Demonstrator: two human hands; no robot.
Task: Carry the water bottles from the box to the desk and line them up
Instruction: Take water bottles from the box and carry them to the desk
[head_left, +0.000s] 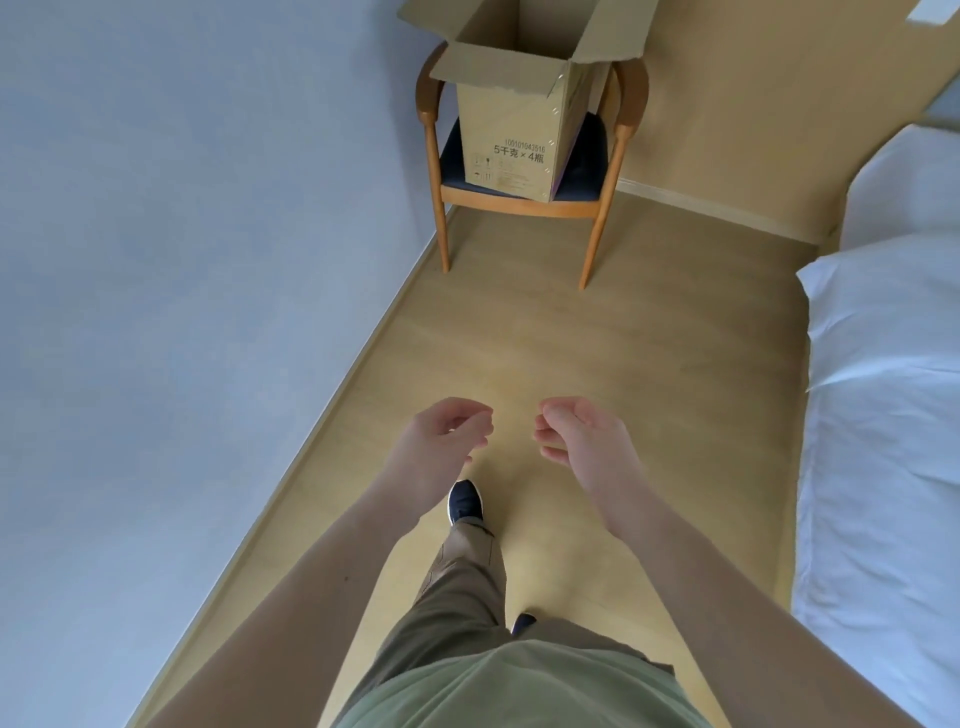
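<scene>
An open cardboard box (519, 130) with its flaps up stands on the seat of a wooden armchair (436, 171) at the far end of the floor. Its inside is hidden from here, and no water bottle or desk is in view. My left hand (447, 441) and my right hand (582, 441) hang in front of me at waist height, well short of the chair. The fingers of both hands are loosely curled and hold nothing.
A pale grey wall (182, 260) runs along the left. A bed with white bedding (883, 415) fills the right side. A strip of light wooden floor (571, 338) leads between them to the chair. My feet in dark shoes are below my hands.
</scene>
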